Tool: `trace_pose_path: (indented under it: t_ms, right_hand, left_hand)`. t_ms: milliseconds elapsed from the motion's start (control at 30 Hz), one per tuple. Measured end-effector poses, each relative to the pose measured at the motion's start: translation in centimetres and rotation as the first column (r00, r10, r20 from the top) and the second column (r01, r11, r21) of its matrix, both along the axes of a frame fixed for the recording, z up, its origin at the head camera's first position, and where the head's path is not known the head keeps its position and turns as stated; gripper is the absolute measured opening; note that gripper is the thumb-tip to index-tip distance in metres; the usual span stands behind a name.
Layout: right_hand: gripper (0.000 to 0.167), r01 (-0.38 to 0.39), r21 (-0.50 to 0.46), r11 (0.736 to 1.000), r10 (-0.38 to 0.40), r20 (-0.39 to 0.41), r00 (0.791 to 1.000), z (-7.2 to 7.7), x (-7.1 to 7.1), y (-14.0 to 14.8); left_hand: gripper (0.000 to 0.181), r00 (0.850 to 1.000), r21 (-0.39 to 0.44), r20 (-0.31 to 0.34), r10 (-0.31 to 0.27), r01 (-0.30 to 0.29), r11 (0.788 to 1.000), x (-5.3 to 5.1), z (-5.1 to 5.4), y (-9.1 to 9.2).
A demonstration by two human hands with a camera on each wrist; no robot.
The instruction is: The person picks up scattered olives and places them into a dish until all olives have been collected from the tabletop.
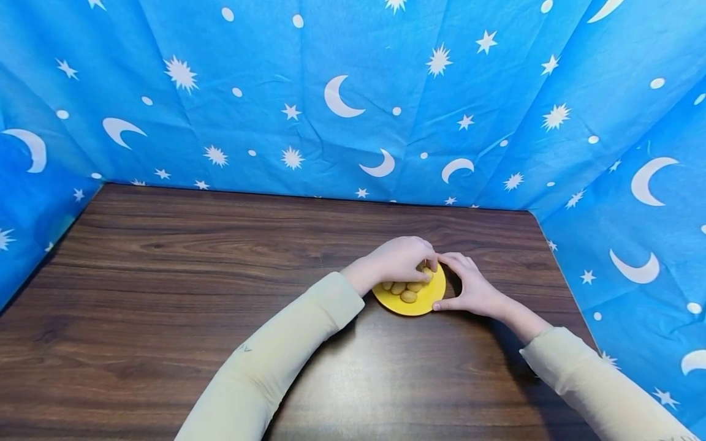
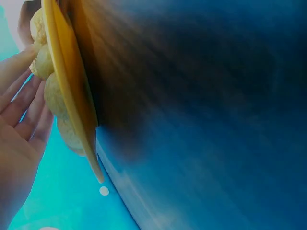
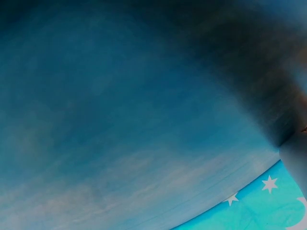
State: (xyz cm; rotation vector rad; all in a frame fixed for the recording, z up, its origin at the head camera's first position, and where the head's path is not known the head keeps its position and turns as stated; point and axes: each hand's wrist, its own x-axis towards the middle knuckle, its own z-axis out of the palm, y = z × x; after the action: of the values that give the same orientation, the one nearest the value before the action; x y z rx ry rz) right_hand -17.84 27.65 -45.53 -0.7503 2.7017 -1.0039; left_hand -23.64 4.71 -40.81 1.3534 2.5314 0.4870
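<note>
A round yellow plate [image 1: 425, 304] lies on the wooden table, right of the middle, bearing several tan, rounded walnuts [image 1: 409, 296]. My left hand [image 1: 398, 260] reaches over the plate from the left and pinches a walnut near its far right side between thumb and fingers. The left wrist view shows the thumb against the walnuts [image 2: 56, 96] beside the plate's edge [image 2: 72, 103]. From the right, my right hand [image 1: 475, 288] holds the plate's rim, thumb at the near side and fingertips at the far side. The right wrist view shows neither the plate nor the walnuts.
The dark wooden table [image 1: 165, 294] spreads left and in front of the plate. A blue cloth [image 1: 265, 104] with white moons and stars hangs along the back and both sides of the table.
</note>
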Motion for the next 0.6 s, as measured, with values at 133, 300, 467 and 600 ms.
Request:
trace_pose_path:
  t_ms: [133, 300, 467, 600]
  right_hand:
    - [0.097, -0.001, -0.004, 1.0, 0.001, 0.006, 1.0, 0.05, 0.05, 0.04]
    - [0.097, -0.003, -0.006, 1.0, 0.003, 0.011, 1.0, 0.08, 0.06, 0.1]
    - [0.097, -0.003, -0.008, 1.0, 0.003, 0.011, 1.0, 0.05, -0.01, 0.09]
    - [0.098, -0.007, -0.006, 1.0, 0.007, 0.005, 1.0, -0.02, -0.03, 0.06]
  left_hand:
    - [0.015, 1.0, -0.04, -0.016, -0.012, 0.012, 0.999, 0.05, -0.26, 0.33]
    - [0.015, 1.0, -0.051, -0.02, -0.012, 0.011, 0.999, 0.13, -0.23, 0.4]
    - [0.016, 1.0, -0.032, -0.011, -0.016, 0.016, 0.999, 0.18, -0.15, 0.17]
    - [0.019, 1.0, -0.014, -0.017, -0.012, 0.012, 1.0, 0.09, -0.24, -0.19]
